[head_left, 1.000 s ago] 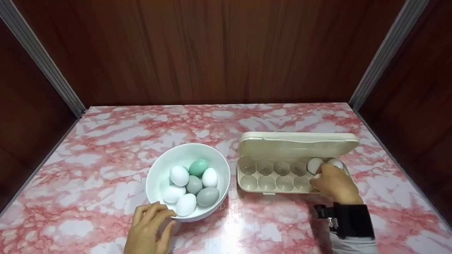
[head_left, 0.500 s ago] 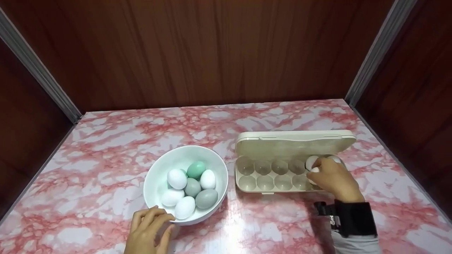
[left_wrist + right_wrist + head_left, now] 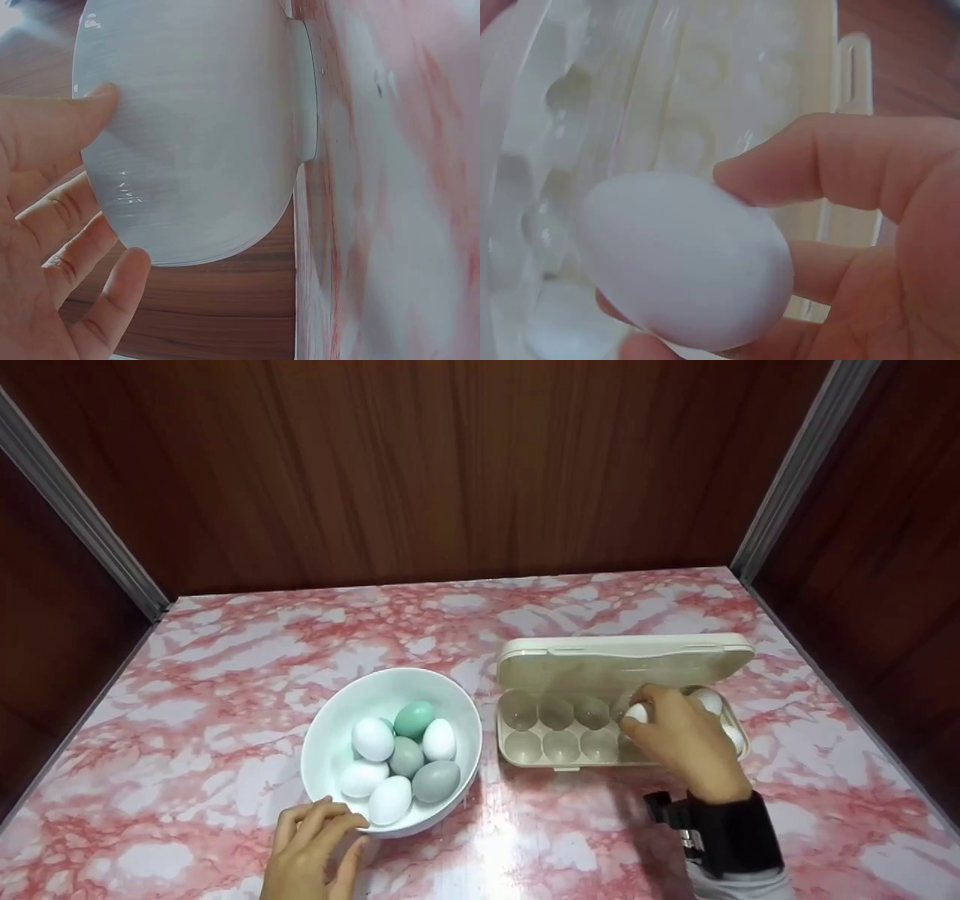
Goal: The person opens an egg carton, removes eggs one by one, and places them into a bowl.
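Observation:
My left hand (image 3: 311, 847) grips the near-left rim of a white bowl (image 3: 322, 727); in the left wrist view the thumb lies on the bowl's outer wall (image 3: 202, 135), fingers behind the rim. Inside sit several eggs: white eggs (image 3: 373, 739), grey eggs (image 3: 436, 781) and a green egg (image 3: 415, 720). Over the cream egg box (image 3: 566, 767), my right hand (image 3: 686, 735) holds a white egg (image 3: 686, 259) between thumb and fingers. White eggs (image 3: 707, 701) fill cells at the box's right end. Part of both rows is hidden under my hand.
The box's hinged lid (image 3: 622, 649) stands raised at the back. Vacant cells (image 3: 523, 746) line its left part. The pink marbled table (image 3: 247, 675) is bounded by brown wooden panels (image 3: 450, 472) behind and at both sides.
My right hand has moved left along the box with the white egg, and an egg in the front right cell has come into view. My left hand stays on the bowl rim.

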Demonstrator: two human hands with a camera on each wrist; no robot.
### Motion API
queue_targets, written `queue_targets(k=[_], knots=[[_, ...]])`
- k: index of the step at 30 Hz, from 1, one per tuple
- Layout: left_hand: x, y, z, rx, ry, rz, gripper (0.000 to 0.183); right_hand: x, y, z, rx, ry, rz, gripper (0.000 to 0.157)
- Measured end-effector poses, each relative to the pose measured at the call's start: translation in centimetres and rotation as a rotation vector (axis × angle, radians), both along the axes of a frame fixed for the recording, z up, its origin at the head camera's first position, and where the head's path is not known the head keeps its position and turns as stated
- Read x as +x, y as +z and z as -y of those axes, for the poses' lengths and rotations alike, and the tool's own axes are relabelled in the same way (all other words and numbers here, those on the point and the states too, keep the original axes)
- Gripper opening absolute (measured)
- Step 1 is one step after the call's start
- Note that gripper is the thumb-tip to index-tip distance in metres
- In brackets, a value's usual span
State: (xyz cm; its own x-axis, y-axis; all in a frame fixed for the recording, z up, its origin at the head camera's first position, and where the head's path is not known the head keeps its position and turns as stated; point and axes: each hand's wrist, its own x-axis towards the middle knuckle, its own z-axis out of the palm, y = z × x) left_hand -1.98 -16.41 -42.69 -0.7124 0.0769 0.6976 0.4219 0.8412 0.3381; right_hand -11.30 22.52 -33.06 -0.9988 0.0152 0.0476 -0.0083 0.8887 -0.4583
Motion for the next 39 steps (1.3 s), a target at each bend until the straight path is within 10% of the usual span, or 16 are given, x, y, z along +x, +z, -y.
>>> queue_targets(k=[39], knots=[[0.0, 0.0, -0.3, 0.011, 0.018, 0.006, 0.031, 2.8, -0.1, 11.3, -0.117, 0.249, -0.205, 0.026]])
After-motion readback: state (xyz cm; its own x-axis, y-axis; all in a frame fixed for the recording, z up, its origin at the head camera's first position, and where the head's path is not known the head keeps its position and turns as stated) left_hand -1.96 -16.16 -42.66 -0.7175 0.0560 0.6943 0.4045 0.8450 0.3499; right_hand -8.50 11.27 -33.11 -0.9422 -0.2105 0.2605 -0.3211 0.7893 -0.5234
